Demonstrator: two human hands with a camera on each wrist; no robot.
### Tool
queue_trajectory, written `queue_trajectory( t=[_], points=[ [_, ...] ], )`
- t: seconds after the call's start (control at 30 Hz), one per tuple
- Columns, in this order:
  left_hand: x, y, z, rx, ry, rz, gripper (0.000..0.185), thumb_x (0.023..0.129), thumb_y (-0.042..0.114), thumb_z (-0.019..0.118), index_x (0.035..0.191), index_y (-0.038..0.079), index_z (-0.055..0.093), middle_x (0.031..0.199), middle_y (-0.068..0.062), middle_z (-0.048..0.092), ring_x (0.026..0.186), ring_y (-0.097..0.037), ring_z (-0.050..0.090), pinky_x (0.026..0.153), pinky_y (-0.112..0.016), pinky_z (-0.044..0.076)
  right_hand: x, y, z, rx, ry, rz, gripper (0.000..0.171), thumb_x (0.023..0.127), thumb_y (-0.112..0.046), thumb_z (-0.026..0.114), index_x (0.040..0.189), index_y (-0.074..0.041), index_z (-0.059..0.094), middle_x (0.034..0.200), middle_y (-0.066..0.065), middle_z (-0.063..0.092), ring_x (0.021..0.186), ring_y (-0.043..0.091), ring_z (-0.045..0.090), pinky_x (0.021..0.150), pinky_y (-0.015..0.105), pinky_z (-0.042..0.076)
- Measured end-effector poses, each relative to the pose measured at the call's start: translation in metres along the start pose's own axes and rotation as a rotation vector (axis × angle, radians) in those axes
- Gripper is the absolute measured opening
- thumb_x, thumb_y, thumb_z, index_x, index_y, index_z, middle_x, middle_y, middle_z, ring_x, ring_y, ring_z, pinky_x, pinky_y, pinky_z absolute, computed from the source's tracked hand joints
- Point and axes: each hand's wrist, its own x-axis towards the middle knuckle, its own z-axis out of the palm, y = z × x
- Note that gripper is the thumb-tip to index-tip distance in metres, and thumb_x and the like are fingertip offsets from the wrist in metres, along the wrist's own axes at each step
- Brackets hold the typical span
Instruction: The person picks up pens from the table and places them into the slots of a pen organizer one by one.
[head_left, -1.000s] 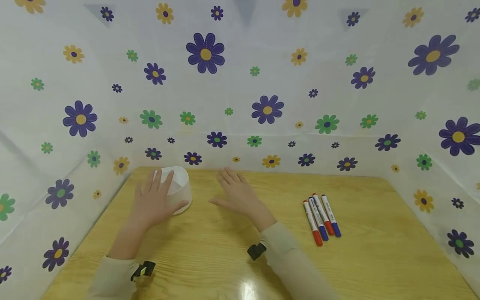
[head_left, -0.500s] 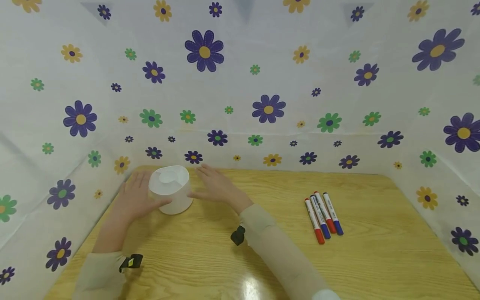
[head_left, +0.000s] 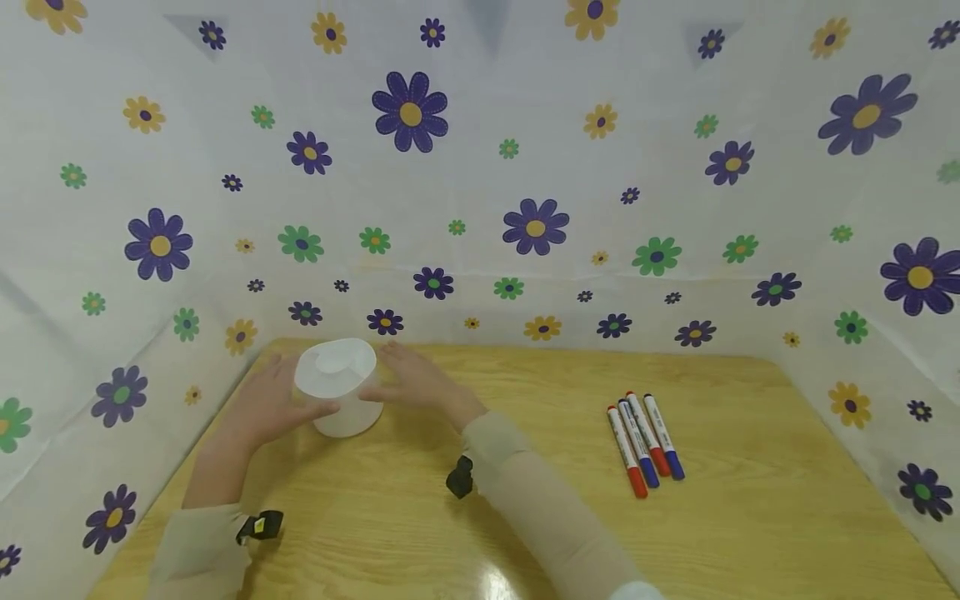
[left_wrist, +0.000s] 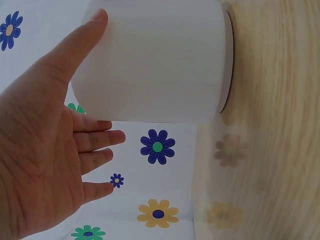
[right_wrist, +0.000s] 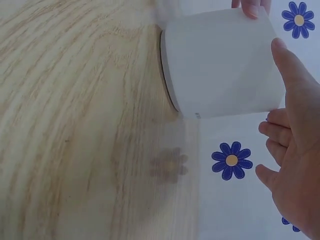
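Where flowered sheeting walls the wooden tabletop (head_left: 525, 517), white cup (head_left: 337, 385) at its far-left corner between the left hand (head_left: 266, 404) and right hand (head_left: 420, 385), fingers straight, thumbs touching its sides.

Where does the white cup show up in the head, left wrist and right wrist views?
Head: white cup stands at the table's far left, between left hand and right hand.
Left wrist: cup fills the top centre, thumb against its side.
Right wrist: cup sits upper right, thumb at its edge.
Shared landmark: the wooden table, seen in all three.
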Motion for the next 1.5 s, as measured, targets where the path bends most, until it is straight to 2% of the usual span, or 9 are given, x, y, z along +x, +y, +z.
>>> queue_trajectory(
  t=[0.1, 0.23, 0.33, 0.5, 0.73, 1.1, 1.5],
  points=[
    [-0.001, -0.001, 0.002, 0.014, 0.011, 0.005, 0.104, 0.07, 0.076, 0.067, 0.141, 0.003, 0.044, 0.131, -0.022, 0.054, 0.119, -0.041, 0.05, 0.099, -0.064, 0.042, -0.002, -0.001, 0.002, 0.015, 0.009, 0.006, 0.082, 0.089, -0.062, 0.058, 0.155, -0.023, 0.028, 0.161, -0.001, 0.029, 0.152, 0.021, 0.018, 0.124, 0.043, 0.021],
    [-0.002, -0.001, 0.003, 0.026, 0.027, 0.009, 0.103, 0.071, 0.073, 0.069, 0.141, 0.001, 0.043, 0.132, -0.023, 0.054, 0.119, -0.042, 0.05, 0.099, -0.065, 0.042, -0.003, -0.004, 0.003, 0.042, 0.035, 0.004, 0.08, 0.089, -0.06, 0.059, 0.154, -0.024, 0.029, 0.159, -0.001, 0.032, 0.151, 0.022, 0.021, 0.123, 0.044, 0.023],
    [-0.002, 0.0, 0.004, -0.004, 0.017, 0.001, 0.103, 0.072, 0.069, 0.072, 0.141, 0.0, 0.041, 0.132, -0.024, 0.051, 0.119, -0.042, 0.049, 0.099, -0.065, 0.043, -0.003, -0.005, 0.003, 0.068, 0.047, 0.011, 0.077, 0.09, -0.058, 0.059, 0.153, -0.025, 0.031, 0.158, -0.002, 0.035, 0.151, 0.021, 0.022, 0.123, 0.043, 0.023],
    [-0.001, 0.002, 0.007, -0.046, -0.005, -0.007, 0.107, 0.071, 0.072, 0.07, 0.142, -0.001, 0.038, 0.131, -0.023, 0.048, 0.118, -0.039, 0.049, 0.099, -0.065, 0.043, -0.004, -0.005, 0.002, 0.088, 0.061, 0.037, 0.075, 0.09, -0.057, 0.06, 0.152, -0.025, 0.034, 0.157, -0.002, 0.037, 0.15, 0.02, 0.024, 0.123, 0.042, 0.024],
    [0.002, 0.011, 0.01, -0.074, 0.001, 0.022, 0.104, 0.07, 0.072, 0.071, 0.139, -0.001, 0.043, 0.127, -0.02, 0.051, 0.115, -0.036, 0.05, 0.1, -0.061, 0.045, -0.013, -0.003, -0.003, 0.098, 0.11, 0.018, 0.072, 0.089, -0.056, 0.062, 0.15, -0.026, 0.039, 0.153, -0.003, 0.044, 0.149, 0.022, 0.029, 0.121, 0.045, 0.027],
    [0.012, 0.027, 0.02, -0.037, -0.015, 0.033, 0.105, 0.07, 0.071, 0.072, 0.142, 0.002, 0.04, 0.128, -0.019, 0.053, 0.116, -0.035, 0.052, 0.099, -0.06, 0.047, -0.032, 0.01, -0.01, 0.05, 0.159, 0.038, 0.073, 0.087, -0.057, 0.063, 0.149, -0.025, 0.041, 0.151, -0.002, 0.046, 0.148, 0.024, 0.03, 0.12, 0.046, 0.029],
    [0.019, 0.051, 0.03, -0.047, -0.064, 0.021, 0.108, 0.068, 0.07, 0.075, 0.143, 0.002, 0.038, 0.129, -0.018, 0.053, 0.116, -0.035, 0.053, 0.099, -0.059, 0.048, -0.054, 0.027, -0.016, 0.027, 0.198, 0.041, 0.071, 0.086, -0.055, 0.066, 0.145, -0.021, 0.047, 0.149, 0.003, 0.049, 0.146, 0.028, 0.034, 0.117, 0.048, 0.033]
  ],
)
